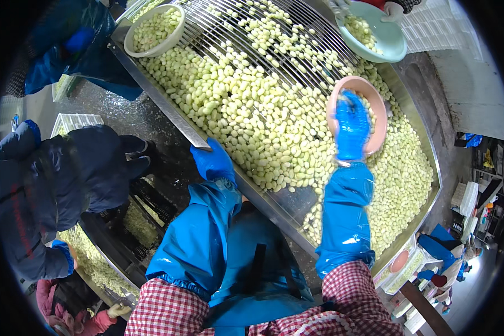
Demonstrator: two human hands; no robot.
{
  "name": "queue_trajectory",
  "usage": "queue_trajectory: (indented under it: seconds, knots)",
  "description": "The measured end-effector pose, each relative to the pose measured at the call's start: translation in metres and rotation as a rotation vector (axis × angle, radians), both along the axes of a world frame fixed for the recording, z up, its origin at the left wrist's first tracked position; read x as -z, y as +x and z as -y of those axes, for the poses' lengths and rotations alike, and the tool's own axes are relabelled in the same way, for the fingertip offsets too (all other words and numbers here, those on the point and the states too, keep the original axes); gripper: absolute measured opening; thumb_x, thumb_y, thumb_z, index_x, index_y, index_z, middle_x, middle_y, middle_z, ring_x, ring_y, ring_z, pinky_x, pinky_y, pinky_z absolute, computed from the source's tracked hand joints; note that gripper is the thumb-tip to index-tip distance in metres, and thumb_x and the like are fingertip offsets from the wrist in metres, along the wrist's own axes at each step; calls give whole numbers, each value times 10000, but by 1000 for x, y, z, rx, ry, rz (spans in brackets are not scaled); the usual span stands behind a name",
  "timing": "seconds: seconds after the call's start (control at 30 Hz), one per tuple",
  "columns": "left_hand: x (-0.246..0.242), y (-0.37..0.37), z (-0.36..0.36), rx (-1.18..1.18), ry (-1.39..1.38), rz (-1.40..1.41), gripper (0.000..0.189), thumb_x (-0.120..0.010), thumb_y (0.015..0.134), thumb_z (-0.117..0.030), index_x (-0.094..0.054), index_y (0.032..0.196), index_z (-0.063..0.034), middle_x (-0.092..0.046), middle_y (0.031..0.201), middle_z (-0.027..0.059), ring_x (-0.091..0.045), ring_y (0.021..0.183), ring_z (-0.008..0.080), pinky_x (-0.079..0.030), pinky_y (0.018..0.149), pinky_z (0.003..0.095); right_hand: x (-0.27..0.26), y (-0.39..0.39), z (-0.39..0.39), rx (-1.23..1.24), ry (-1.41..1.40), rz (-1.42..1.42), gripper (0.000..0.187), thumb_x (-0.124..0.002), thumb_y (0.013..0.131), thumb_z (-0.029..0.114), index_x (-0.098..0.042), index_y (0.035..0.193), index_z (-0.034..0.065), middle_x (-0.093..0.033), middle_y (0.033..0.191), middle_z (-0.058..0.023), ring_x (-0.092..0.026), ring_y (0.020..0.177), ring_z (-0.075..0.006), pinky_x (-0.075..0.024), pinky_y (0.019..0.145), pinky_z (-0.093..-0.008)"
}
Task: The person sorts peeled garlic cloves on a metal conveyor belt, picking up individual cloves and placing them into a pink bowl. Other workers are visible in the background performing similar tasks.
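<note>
Blue gloves and blue sleeve covers are on both my hands. My left hand rests on the near metal edge of a large sorting tray, its thumb over the rim. Inside a pink plastic bowl lies my right hand, among pale green oval fruits, perhaps peeled grapes; its fingertips are blurred, and whether they grip any is hidden. The bowl stands on a thick layer of the same fruits, which covers much of the tray and its metal bar grate.
A cream bowl of fruits sits at the tray's upper left corner. At the upper right a co-worker's gloved hands hold a mint-green bowl. Other people stand at the left, near a second tray of fruits. White crates are stacked at the right.
</note>
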State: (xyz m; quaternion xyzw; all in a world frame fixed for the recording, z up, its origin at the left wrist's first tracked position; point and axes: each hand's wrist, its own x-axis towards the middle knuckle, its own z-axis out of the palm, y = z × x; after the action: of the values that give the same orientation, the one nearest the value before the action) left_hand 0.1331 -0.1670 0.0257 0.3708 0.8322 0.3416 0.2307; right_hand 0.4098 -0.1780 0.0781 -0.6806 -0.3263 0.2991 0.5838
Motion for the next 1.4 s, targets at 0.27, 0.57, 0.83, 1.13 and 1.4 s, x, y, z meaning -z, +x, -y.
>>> queue_trajectory:
  seconds: [0.27,0.57,0.83,1.13,1.4]
  knots:
    - [3,-2,-1,-20,-6,66,409,-578,873,-235,-493,1176,27,-615,1024,251,-609,931,401,-497,760,427,-3,-69,25,-338,-291,31,247,-573,901,109,-628,1140,125,-594,826,27,-492,618,-61,-409,540,-198]
    - [-6,-1,-5,-40,-66,129,435,-574,864,-267,-487,1192,5,-600,1061,260,-596,976,407,-484,803,442,105,-186,-84,-765,-396,720,128,-585,825,154,-644,934,121,-628,983,-133,-607,877,-339,-492,752,-430]
    - [-12,2,-3,-31,-55,224,440,-572,872,-246,-466,1221,0,-590,1076,247,-591,987,398,-475,819,427,111,-197,-83,-770,-459,797,145,-531,805,87,-599,932,102,-618,948,-180,-619,844,-382,-500,698,-460]
    - [-2,-4,3,-25,-61,47,387,-576,859,-235,-492,1153,2,-612,982,236,-609,887,398,-486,745,433,17,-81,-37,-190,-18,359,117,-668,805,78,-607,904,92,-649,787,-38,-615,644,-120,-486,557,-242]
    - [65,-44,-16,8,54,-77,502,-573,829,-424,-511,1082,6,-584,989,223,-580,866,371,-475,738,431,-21,14,119,-59,-107,511,392,-559,862,25,-503,1249,39,-526,1219,-159,-528,1082,-292,-411,959,-341]
